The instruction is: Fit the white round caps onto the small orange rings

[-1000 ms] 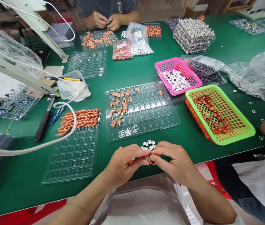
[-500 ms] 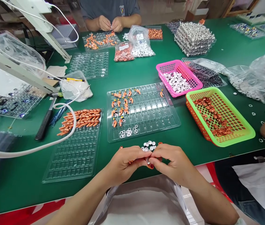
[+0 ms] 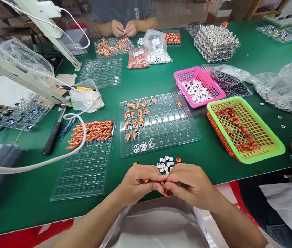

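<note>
My left hand (image 3: 141,181) and my right hand (image 3: 187,181) meet at the table's front edge, fingertips pinched together. Between them is a small orange part (image 3: 167,193), mostly covered by the fingers, so its full shape is hidden. Just beyond the fingertips lies a cluster of small white discs (image 3: 164,164), with one orange cap-like piece (image 3: 178,159) beside it. Farther forward is a clear compartment tray (image 3: 166,129) holding several curved orange pieces with dark and yellow bits (image 3: 137,113), plus small white rings (image 3: 143,146) at its near edge.
On the left are a clear tray (image 3: 81,179) with rows of orange pieces, a black-handled hammer (image 3: 53,135) and a white cable (image 3: 82,137). At right stand a pink basket (image 3: 178,76) of white pieces and a green basket (image 3: 272,146) of orange caps. A co-worker (image 3: 124,15) sits opposite.
Both hands sit slightly lower, still pinched together, and more of the white discs and the orange cap shows beyond them. The whole view has shifted a little.
</note>
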